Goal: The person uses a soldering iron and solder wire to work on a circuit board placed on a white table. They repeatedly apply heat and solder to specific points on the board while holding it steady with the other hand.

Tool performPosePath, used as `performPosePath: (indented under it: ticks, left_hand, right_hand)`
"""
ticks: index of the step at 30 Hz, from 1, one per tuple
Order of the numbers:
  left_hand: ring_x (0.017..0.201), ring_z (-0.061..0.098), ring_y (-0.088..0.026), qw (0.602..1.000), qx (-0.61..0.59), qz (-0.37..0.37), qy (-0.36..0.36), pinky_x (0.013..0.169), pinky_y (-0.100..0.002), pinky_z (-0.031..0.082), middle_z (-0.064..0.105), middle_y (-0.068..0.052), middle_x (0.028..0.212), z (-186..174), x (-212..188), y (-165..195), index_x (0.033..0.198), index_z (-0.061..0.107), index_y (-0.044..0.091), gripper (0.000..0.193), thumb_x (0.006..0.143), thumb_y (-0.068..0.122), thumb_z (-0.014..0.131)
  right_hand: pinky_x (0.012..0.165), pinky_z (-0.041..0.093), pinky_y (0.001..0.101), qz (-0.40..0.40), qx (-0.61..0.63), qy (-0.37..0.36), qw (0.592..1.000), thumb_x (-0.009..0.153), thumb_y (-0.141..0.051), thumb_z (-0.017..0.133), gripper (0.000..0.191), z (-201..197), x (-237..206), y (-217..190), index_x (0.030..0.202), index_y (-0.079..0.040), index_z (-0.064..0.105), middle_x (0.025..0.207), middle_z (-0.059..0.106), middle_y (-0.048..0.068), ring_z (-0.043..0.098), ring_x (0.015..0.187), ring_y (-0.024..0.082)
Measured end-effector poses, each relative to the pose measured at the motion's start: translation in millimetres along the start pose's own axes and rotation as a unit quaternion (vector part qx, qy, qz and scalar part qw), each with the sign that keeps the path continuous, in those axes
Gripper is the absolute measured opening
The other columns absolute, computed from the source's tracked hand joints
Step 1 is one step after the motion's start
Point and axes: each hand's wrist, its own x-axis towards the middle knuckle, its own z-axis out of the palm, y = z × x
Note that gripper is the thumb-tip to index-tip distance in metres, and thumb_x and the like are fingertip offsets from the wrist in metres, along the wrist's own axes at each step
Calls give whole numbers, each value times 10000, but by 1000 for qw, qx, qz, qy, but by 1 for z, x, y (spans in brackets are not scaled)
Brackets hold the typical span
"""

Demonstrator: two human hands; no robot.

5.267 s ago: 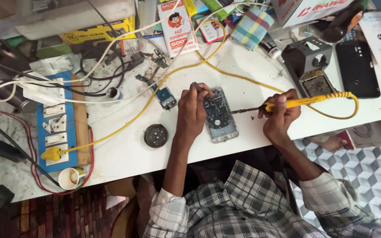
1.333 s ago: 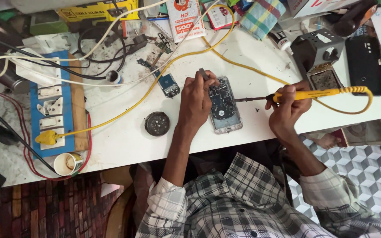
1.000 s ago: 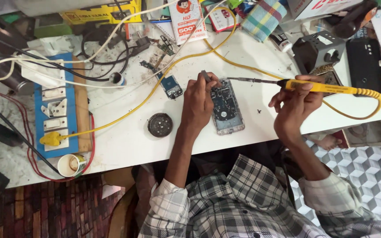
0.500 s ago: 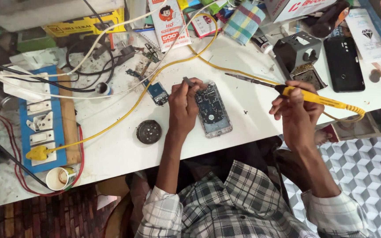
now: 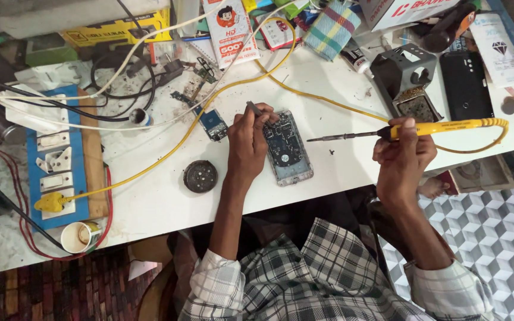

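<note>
An opened phone (image 5: 288,150) lies back-up on the white table (image 5: 150,196), its circuit board showing. My left hand (image 5: 248,141) rests on the phone's left edge and pinches tweezers (image 5: 253,109) that point up and left. My right hand (image 5: 404,156) grips a yellow-handled soldering iron (image 5: 423,128). The iron's metal tip hangs in the air to the right of the phone, well apart from it. Its yellow cable (image 5: 209,107) loops across the table to a plug (image 5: 50,203).
A blue switchboard (image 5: 55,160) is at the left, with a paper cup (image 5: 81,236) below it. A round black tin (image 5: 200,176) and a small circuit board (image 5: 214,124) lie left of the phone. A metal iron stand (image 5: 406,80), a black phone (image 5: 465,86) and boxes crowd the back.
My right hand has drawn the soldering iron off the phone and to the right. My left hand has stayed on the phone with the tweezers.
</note>
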Motion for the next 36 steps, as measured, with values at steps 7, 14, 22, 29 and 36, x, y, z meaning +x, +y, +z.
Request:
performPosePath:
  ticks: [7, 14, 22, 29, 36]
  left_hand:
    - [965, 732, -240, 1000, -7, 8, -10, 881, -335, 599, 738, -161, 981, 2, -1, -5, 1146, 607, -54, 262, 987, -136, 416]
    - [960, 719, -236, 1000, 21, 3, -10, 856, -348, 576, 756, -141, 990, 2, -1, -4, 1140, 609, -38, 222, 1012, -113, 444]
    - [943, 694, -223, 999, 34, -5, -17, 858, -342, 551, 771, -120, 990, 0, 0, 1, 1141, 621, -19, 240, 997, -114, 455]
    - [990, 679, -220, 999, 22, -9, -24, 895, -324, 576, 759, -126, 1019, 0, 0, 3, 1145, 611, -19, 325, 926, -154, 412]
    - [984, 682, -219, 999, 30, -9, -28, 910, -335, 565, 761, -131, 1015, -1, -1, 0, 1142, 615, -37, 315, 933, -158, 413]
  right_hand:
    - [477, 419, 235, -57, -84, -31, 994, 1126, -283, 552, 274, 17, 0, 19, 1027, -28, 552, 713, 549, 54, 523, 540, 109]
    - [469, 417, 232, -52, -117, -76, 989, 1136, -277, 510, 333, 18, -2, 33, 1002, 18, 586, 715, 562, 57, 561, 536, 115]
    - [464, 430, 234, -68, -146, -92, 983, 1138, -319, 515, 399, 17, -1, 37, 967, 30, 606, 678, 588, 70, 597, 535, 121]
    - [470, 420, 228, -63, -147, -111, 981, 1143, -327, 503, 400, 20, 0, 36, 983, 27, 600, 682, 593, 68, 612, 545, 125]
    - [499, 462, 245, -59, -120, -103, 986, 1151, -315, 516, 370, 16, -1, 40, 992, 16, 560, 772, 588, 80, 584, 564, 129]
